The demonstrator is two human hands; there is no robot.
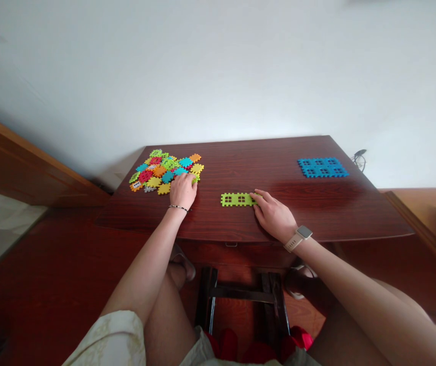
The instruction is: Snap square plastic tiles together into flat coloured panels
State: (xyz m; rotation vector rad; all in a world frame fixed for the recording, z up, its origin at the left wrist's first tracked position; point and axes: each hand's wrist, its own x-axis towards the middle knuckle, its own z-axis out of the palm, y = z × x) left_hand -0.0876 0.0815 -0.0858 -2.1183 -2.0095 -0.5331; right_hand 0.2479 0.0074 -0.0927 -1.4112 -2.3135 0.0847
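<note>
My left hand (183, 190) is closed at the right edge of a pile of colourful interlocking plastic tiles (158, 172), its fingertips on a green tile (196, 178). The fingers partly cover that tile. In front of me on the table lies a flat green strip of joined window tiles (235, 200), with notched edges and square openings. My right hand (274, 213) rests over the strip's right end, fingers stretched out and touching it, hiding that end.
A flat blue panel of joined window tiles (322, 168) lies on the right of the dark wooden table (241, 165). The white wall stands behind. A black cable (360, 158) hangs by the right edge. Below the front edge is a dark wooden stool (243, 293).
</note>
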